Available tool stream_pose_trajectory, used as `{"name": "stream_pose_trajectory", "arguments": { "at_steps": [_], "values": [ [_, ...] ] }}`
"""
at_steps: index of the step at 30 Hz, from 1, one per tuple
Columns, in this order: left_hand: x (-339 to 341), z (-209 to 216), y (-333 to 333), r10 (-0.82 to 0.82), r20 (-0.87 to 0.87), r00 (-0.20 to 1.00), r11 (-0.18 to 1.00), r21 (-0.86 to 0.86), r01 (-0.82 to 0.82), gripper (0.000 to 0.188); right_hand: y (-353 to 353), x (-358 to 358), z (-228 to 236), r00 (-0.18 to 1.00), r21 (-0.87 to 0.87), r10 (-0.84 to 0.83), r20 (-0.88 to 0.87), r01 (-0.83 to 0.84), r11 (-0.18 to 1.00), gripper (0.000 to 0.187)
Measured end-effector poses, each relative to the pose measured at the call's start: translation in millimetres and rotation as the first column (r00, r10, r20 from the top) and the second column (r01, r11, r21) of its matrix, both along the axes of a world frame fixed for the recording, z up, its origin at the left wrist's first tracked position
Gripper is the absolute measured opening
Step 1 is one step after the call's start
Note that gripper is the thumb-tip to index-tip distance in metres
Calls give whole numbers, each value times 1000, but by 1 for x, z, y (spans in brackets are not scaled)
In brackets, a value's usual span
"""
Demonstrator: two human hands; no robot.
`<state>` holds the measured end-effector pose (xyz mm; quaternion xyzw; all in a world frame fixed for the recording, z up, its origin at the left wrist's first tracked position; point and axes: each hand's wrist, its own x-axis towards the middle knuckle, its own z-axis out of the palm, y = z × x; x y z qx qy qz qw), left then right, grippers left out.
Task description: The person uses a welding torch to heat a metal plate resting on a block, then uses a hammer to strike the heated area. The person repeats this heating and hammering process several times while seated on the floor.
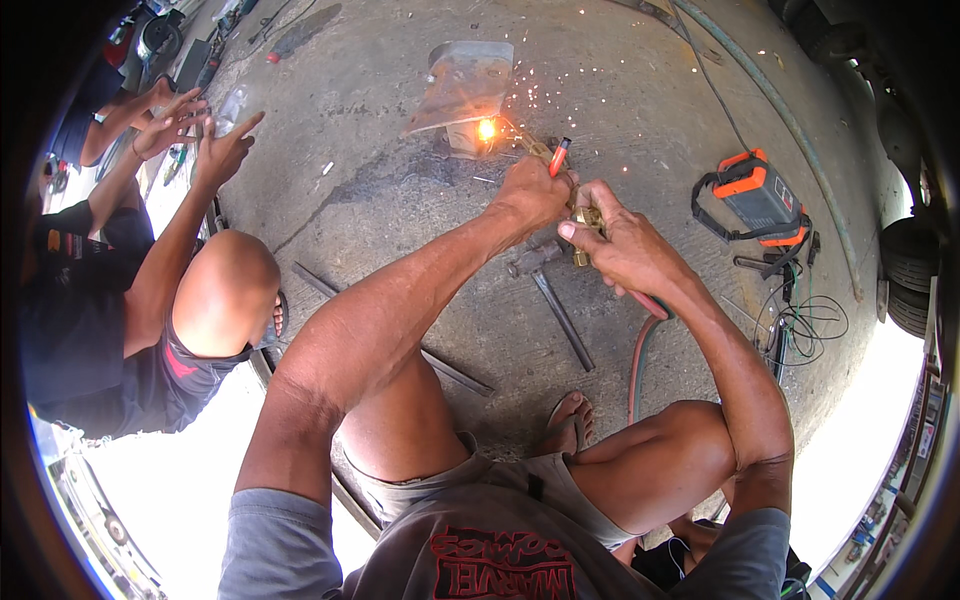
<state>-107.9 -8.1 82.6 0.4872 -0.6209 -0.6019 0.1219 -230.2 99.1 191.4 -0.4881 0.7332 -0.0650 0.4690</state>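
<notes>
A brass gas torch [582, 245] is gripped in both my hands. My left hand [537, 193] is closed round its front part, with a small orange stick with a dark end [559, 158] standing up from the fingers. My right hand [625, 243] is closed at the torch's rear, by the brass valves, thumb on top. Red and green hoses [640, 365] run down from it toward my foot. Ahead of the torch, a bright orange glow burns at the near edge of a bent, rusty metal plate [468, 85]. The plate rests on a block [460, 142]. Sparks spray up and right.
A hammer [552, 300] lies below my hands, and a metal bar [455, 372] by my left leg. An orange and black boxy machine [755, 200] with cables sits right, near a long pipe [815, 130] and tyres [908, 270]. A person [150, 260] squats left, hands raised.
</notes>
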Motion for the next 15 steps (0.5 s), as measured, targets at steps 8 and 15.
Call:
{"name": "stream_pose_trajectory", "arguments": {
  "at_steps": [8,15],
  "values": [
    [0,-4,-1,11,-14,1000,1000,-2,-11,37,0,-2,-3,1000,-11,11,20,-11,1000,38],
    [0,-1,1,12,-19,1000,1000,13,-12,36,0,-6,-6,999,-16,17,41,-16,1000,39]
  ]
}}
